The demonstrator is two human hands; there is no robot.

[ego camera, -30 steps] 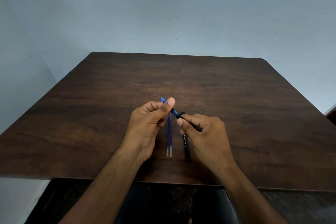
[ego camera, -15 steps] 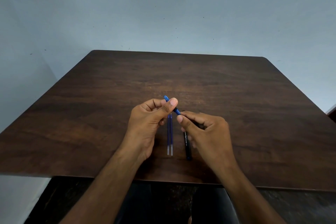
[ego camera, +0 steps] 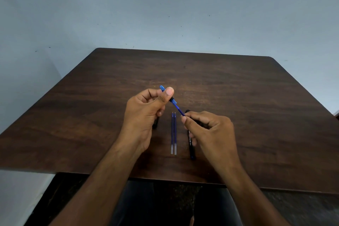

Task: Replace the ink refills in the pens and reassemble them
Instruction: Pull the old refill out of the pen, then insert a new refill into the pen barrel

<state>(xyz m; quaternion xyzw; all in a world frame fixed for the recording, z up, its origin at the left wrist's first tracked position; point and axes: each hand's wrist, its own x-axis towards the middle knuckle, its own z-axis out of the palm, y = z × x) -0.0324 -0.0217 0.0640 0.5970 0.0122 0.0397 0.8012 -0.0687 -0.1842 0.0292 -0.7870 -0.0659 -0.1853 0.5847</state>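
Observation:
My left hand [ego camera: 146, 113] pinches the blue front part of a pen [ego camera: 173, 101] between thumb and fingers, held above the table. My right hand [ego camera: 209, 130] is closed on the pen's dark barrel, mostly hidden in its fingers. A thin blue refill [ego camera: 180, 111] shows in the gap between the two parts. Two spare blue refills [ego camera: 173, 134] lie side by side on the brown table [ego camera: 256, 106] between my hands. A black pen [ego camera: 190, 145] lies on the table, partly under my right hand.
A small dark piece [ego camera: 156, 124] lies on the table, mostly hidden under my left hand. The table's near edge runs just below my wrists. A pale blue wall stands behind the table's far edge.
My hands have drawn apart, the right one moving right and toward me. The blue part and the dark barrel have separated, and the thin refill now shows between them.

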